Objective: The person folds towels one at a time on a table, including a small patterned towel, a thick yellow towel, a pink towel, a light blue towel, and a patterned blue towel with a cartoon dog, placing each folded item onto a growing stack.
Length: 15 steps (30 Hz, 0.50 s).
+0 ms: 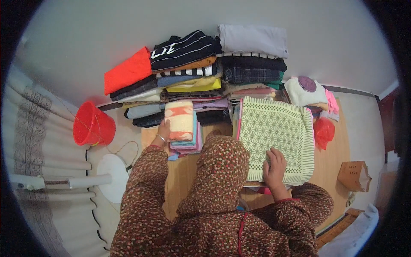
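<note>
My left hand (162, 132), with a bracelet at the wrist, rests against the left edge of a folded orange-and-white towel (180, 118). Its fingers look stretched along the side, partly hidden. That towel tops a small stack of folded blue and pink towels (198, 139). On the right, my right hand (275, 170) lies open, palm down, on a pale green cloth (278, 132) with a dark star pattern. The cloth lies flat over a pile whose pink edge shows along its sides.
Tall stacks of folded clothes (192, 88) stand along the wall behind. A red bucket (94, 124) sits left, near a round white base (112, 177). Farther right are a red plastic bag (324, 132), a white folded item (304, 96) and a brown box (354, 176).
</note>
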Each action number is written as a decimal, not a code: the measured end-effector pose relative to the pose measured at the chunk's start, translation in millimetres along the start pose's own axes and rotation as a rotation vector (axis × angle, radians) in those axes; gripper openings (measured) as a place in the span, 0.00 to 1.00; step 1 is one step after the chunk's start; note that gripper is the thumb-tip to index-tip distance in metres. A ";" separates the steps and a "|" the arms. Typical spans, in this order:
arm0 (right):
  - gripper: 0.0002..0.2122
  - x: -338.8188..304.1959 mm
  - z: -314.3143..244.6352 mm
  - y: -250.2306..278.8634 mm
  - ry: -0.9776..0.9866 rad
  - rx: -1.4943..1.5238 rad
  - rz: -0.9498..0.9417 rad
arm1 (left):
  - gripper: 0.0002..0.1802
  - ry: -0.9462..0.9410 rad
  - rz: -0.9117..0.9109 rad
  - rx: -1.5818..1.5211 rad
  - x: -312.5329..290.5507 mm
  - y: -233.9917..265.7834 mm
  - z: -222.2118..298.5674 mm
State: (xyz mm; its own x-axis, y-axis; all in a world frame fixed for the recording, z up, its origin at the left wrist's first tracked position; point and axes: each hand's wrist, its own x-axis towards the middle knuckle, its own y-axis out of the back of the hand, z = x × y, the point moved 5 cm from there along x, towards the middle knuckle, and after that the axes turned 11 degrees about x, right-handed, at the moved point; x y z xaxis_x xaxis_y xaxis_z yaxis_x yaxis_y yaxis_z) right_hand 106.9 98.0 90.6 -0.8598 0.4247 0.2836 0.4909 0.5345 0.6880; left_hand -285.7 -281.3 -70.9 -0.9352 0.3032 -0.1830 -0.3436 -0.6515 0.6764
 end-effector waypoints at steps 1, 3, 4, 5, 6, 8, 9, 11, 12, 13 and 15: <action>0.18 -11.1 20.8 13.4 -0.069 -0.092 0.028 | 0.24 0.054 0.028 0.236 -2.7 -64.0 44.4; 0.18 -8.7 19.8 10.0 -0.072 -0.097 0.018 | 0.24 0.027 0.057 0.152 -5.3 -56.0 37.7; 0.18 -8.5 19.5 9.9 -0.081 -0.104 0.014 | 0.23 -0.006 0.082 0.069 -4.6 -52.0 38.9; 0.18 -7.9 18.1 9.6 -0.083 -0.104 0.011 | 0.23 -0.003 0.080 0.069 -4.6 -49.5 38.4; 0.18 -7.3 16.4 8.9 -0.085 -0.093 0.005 | 0.23 0.002 0.075 0.066 -5.7 -45.8 37.0; 0.18 -7.0 17.1 11.4 -0.091 -0.093 0.006 | 0.24 0.000 0.056 0.051 -7.9 -40.8 56.7; 0.18 -8.7 19.5 13.4 -0.105 -0.112 0.007 | 0.24 0.114 0.014 0.166 -7.4 -42.0 66.7; 0.18 -7.5 16.7 11.1 -0.102 -0.108 0.002 | 0.25 0.082 0.119 0.184 -8.2 -24.3 80.0; 0.18 -7.0 15.5 10.3 -0.099 -0.115 0.003 | 0.26 0.046 0.217 0.200 -7.4 -15.7 85.8; 0.18 -4.4 10.1 7.5 -0.083 -0.109 -0.002 | 0.27 -0.061 0.364 0.446 -6.0 3.6 85.4; 0.18 -7.4 15.0 8.8 -0.100 -0.126 0.001 | 0.29 -0.155 0.248 0.460 -2.6 -8.0 129.7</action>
State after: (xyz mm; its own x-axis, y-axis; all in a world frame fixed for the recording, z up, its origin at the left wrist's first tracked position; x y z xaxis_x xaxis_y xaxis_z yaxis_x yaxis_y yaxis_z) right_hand 119.7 110.5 84.5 -0.8382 0.4988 0.2206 0.4645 0.4409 0.7680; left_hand -269.4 -186.7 16.7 -0.9477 0.3009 0.1060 -0.0084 -0.3558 0.9345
